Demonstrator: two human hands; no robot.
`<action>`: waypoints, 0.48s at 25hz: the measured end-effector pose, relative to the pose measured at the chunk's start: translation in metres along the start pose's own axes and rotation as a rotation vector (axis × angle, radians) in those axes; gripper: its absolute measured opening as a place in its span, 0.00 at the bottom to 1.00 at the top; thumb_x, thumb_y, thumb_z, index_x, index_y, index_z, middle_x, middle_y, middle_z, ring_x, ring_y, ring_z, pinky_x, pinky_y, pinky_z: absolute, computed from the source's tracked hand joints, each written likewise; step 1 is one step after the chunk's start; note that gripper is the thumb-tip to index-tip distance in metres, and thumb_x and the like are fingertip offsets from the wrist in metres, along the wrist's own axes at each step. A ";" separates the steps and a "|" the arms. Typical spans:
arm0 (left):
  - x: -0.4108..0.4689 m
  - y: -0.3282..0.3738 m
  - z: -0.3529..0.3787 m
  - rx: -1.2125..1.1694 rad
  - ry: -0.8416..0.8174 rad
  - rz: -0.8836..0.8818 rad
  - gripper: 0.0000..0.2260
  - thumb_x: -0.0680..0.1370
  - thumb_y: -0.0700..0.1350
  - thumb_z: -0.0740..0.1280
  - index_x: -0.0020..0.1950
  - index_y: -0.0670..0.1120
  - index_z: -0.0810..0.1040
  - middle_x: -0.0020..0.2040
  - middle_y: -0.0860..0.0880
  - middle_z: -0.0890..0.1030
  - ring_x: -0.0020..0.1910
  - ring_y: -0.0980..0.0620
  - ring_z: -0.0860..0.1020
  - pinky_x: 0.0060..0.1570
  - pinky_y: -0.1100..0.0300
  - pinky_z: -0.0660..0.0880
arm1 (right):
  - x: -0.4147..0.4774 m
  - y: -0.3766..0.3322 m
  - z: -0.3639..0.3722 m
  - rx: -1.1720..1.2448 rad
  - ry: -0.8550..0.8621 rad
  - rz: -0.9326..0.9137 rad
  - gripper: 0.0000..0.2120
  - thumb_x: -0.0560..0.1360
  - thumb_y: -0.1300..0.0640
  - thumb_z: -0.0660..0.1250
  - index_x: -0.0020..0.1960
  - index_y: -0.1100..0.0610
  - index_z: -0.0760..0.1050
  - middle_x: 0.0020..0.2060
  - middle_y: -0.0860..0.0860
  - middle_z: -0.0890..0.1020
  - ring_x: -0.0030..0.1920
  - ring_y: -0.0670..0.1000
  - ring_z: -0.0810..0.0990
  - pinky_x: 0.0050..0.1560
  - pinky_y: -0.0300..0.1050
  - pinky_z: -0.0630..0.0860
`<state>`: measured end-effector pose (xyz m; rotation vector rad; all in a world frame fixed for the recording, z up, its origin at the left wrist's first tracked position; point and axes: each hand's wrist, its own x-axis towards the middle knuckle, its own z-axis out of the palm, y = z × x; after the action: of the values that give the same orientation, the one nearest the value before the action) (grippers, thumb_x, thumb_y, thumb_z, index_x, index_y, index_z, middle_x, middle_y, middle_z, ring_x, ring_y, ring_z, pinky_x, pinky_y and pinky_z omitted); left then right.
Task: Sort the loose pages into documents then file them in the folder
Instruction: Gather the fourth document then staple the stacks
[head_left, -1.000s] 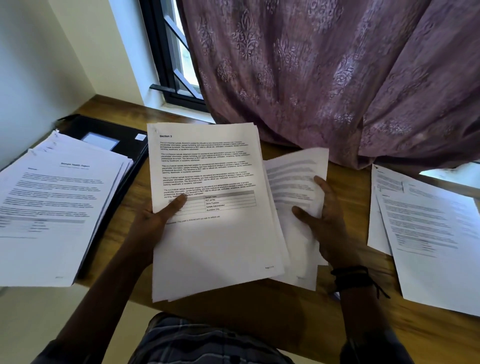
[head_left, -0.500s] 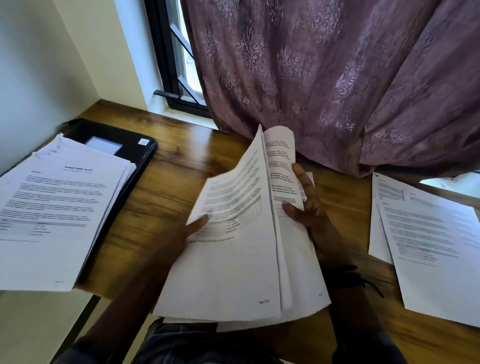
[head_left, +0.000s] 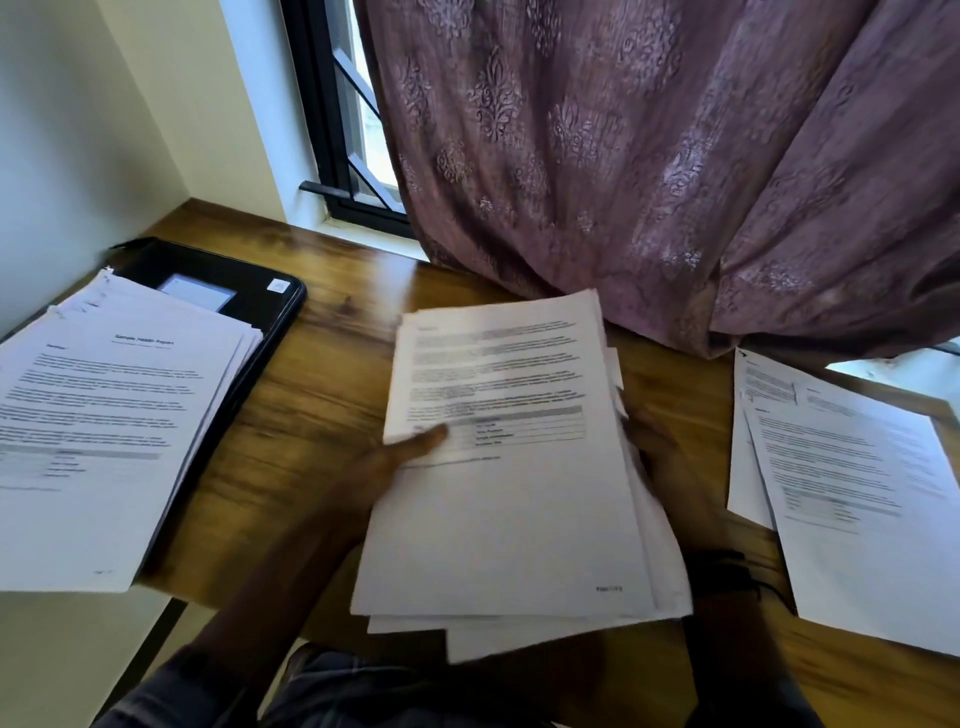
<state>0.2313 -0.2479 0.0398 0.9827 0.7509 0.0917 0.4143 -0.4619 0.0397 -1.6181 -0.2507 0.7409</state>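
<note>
Wooden desk (head_left: 322, 395); page stack (head_left: 509, 519) hides most of right hand (head_left: 653, 441).

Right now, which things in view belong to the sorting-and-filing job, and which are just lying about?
Job: held stack; left pile; right pile; black folder; left hand; right hand.
Just there: curtain; window; wooden table.

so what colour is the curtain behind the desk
Mauve-purple fabric curtain with a raised floral damask pattern, head view.
</note>
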 end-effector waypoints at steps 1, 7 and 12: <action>0.004 0.003 -0.007 -0.003 0.000 0.049 0.13 0.75 0.42 0.70 0.59 0.43 0.80 0.53 0.40 0.84 0.47 0.42 0.84 0.48 0.44 0.82 | 0.007 0.008 -0.003 -0.047 0.045 0.013 0.20 0.75 0.48 0.69 0.63 0.57 0.76 0.49 0.49 0.85 0.49 0.50 0.84 0.47 0.42 0.79; 0.024 0.010 -0.047 0.226 0.138 0.250 0.12 0.76 0.43 0.72 0.59 0.49 0.80 0.53 0.47 0.85 0.50 0.44 0.84 0.53 0.40 0.79 | 0.045 0.069 -0.018 -0.950 0.316 0.094 0.50 0.58 0.25 0.69 0.68 0.58 0.67 0.62 0.56 0.75 0.61 0.59 0.74 0.61 0.58 0.74; 0.026 -0.001 -0.053 0.236 0.172 0.269 0.13 0.77 0.40 0.70 0.61 0.48 0.78 0.54 0.48 0.85 0.49 0.46 0.85 0.46 0.48 0.82 | 0.041 0.063 -0.002 -0.943 0.358 0.115 0.49 0.60 0.45 0.82 0.69 0.64 0.60 0.65 0.61 0.67 0.68 0.63 0.63 0.65 0.58 0.65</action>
<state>0.2181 -0.2000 0.0077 1.3104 0.7954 0.3307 0.4315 -0.4532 -0.0333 -2.6401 -0.2634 0.4025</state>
